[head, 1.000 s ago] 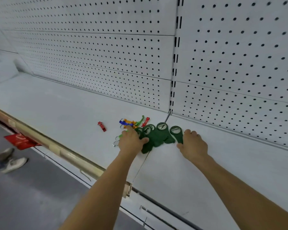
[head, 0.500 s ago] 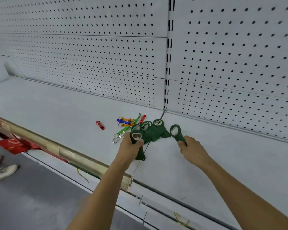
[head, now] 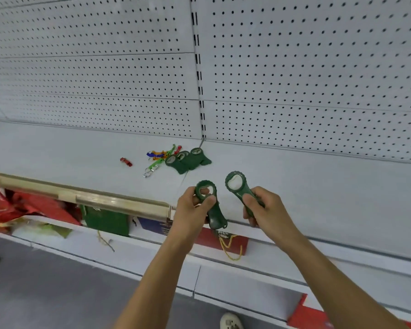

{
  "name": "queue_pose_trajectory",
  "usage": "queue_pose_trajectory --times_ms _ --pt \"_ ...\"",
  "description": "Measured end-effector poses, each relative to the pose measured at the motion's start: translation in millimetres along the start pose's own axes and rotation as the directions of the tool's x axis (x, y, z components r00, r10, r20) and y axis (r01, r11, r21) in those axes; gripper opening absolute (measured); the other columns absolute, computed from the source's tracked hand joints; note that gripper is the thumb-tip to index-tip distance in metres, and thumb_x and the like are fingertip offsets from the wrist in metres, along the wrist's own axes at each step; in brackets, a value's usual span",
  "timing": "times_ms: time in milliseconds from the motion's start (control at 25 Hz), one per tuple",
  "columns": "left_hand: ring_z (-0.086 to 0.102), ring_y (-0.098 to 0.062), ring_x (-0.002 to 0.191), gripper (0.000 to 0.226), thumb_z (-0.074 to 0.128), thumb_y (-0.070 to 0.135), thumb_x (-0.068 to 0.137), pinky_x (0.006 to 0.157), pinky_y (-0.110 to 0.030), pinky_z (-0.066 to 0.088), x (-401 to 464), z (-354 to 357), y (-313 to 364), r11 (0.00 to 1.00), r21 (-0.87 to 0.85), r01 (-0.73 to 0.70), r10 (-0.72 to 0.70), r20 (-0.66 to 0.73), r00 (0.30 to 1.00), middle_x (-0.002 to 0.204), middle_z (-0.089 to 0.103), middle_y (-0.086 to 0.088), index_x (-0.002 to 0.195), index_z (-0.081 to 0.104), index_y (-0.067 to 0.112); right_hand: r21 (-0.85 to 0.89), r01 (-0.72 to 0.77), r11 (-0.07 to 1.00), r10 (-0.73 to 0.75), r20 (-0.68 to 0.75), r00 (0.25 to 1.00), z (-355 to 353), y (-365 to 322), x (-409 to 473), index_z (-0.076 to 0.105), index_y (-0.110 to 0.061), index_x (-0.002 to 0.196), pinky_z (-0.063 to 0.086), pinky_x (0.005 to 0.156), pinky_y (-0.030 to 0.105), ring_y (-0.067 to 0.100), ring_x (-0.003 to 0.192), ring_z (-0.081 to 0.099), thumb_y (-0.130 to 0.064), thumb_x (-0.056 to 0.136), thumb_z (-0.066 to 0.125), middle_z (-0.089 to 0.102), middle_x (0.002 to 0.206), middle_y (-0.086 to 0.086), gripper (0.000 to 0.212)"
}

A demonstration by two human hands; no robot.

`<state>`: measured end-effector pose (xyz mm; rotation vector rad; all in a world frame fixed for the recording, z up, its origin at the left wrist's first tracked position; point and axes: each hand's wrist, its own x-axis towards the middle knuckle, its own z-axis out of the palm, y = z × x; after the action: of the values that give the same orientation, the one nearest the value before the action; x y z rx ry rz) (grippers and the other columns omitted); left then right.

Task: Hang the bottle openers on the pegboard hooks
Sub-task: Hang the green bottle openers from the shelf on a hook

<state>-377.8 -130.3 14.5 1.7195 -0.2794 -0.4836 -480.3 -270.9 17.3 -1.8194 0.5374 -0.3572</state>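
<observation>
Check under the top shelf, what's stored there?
Under the shelf: red packaging, a green bag, a dark box, a red box with yellow cord. The arms cover part of it.

2 bare forearms (head: 152, 276), sleeveless; white shoe (head: 230, 321) below.

- The pale grey shelf (head: 69, 148) runs along the foot of the pegboard wall.
- Three dark green bottle openers (head: 188, 160) lie overlapping on it, near the back.
- Just left of them sits a tangle of small coloured openers (head: 160, 155), one green one (head: 153, 166) with metal rings stretching forward.
- A small red opener (head: 125, 161) lies apart, further left.
</observation>
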Motion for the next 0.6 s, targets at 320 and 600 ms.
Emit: queue_pose_trajectory --times_ms 320,600 --pt "0.068 -0.028 0.095 0.009 0.065 0.025 0.088 0.084 -0.052 0.057 -69.9 77.1 15.9 0.998 0.007 -0.065 0.063 0.18 0.982 0.097 0.071 -0.003 0.095 0.06 0.029 0.052 -0.047 0.998 0.057 -0.206 0.977 -64.8 5.4 -91.4 0.054 -0.005 0.095 0.044 0.052 0.029 0.016 0.053 0.049 -0.016 0.098 0.048 0.06 0.064 0.008 0.013" --pt "0.069 -0.024 0.096 0.014 0.063 0.017 0.09 0.083 -0.047 0.058 -118.6 149.9 37.3 0.989 -0.078 -0.122 0.139 0.282 0.949 0.101 0.072 -0.006 0.103 0.06 0.021 0.089 -0.007 0.996 0.036 -0.328 0.944 -140.0 17.6 -147.8 0.056 -0.005 0.093 0.044 0.05 0.022 0.012 0.051 0.05 -0.014 0.097 0.049 0.062 0.067 0.009 0.012"
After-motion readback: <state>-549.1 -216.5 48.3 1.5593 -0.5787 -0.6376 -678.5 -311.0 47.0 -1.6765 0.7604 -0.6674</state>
